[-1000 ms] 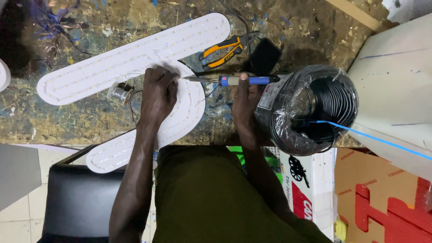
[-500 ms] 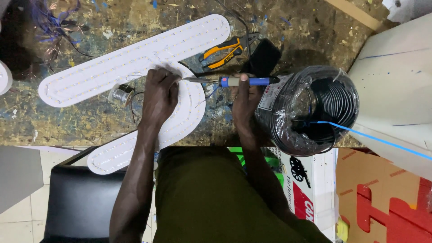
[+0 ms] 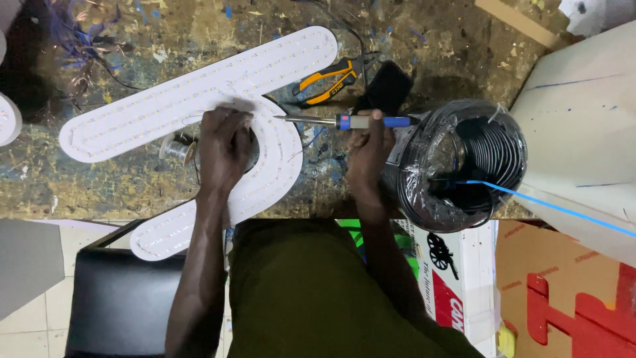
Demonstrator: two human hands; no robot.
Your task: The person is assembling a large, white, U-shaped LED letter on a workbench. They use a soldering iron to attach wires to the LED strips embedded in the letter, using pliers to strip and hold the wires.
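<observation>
White and studded with rows of small pale dots, a large letter-shaped panel [image 3: 199, 93] lies flat on a stained, paint-flecked workbench [image 3: 437, 40], one long arm slanting up and away and a curved arm bending back toward the person. The left hand [image 3: 224, 151] rests palm-down on the panel where the two arms meet, fingers curled and pressing at that joint; whether anything is pinched under the fingertips cannot be told. Just right of the panel's curve, the right hand [image 3: 368, 149] is closed around the blue handle of a soldering iron [image 3: 344, 121], which lies level with its metal tip pointing at the panel and stopping just short of the left fingers. Touching the panel's lower edge beside the left wrist sits a small spool of solder wire [image 3: 175, 147]. Beyond the iron, near the panel's upper end, lie orange-handled pliers [image 3: 328, 78]. Farther right of the panel, past the right hand, stands a plastic-wrapped coil of black cable [image 3: 464, 166].
</observation>
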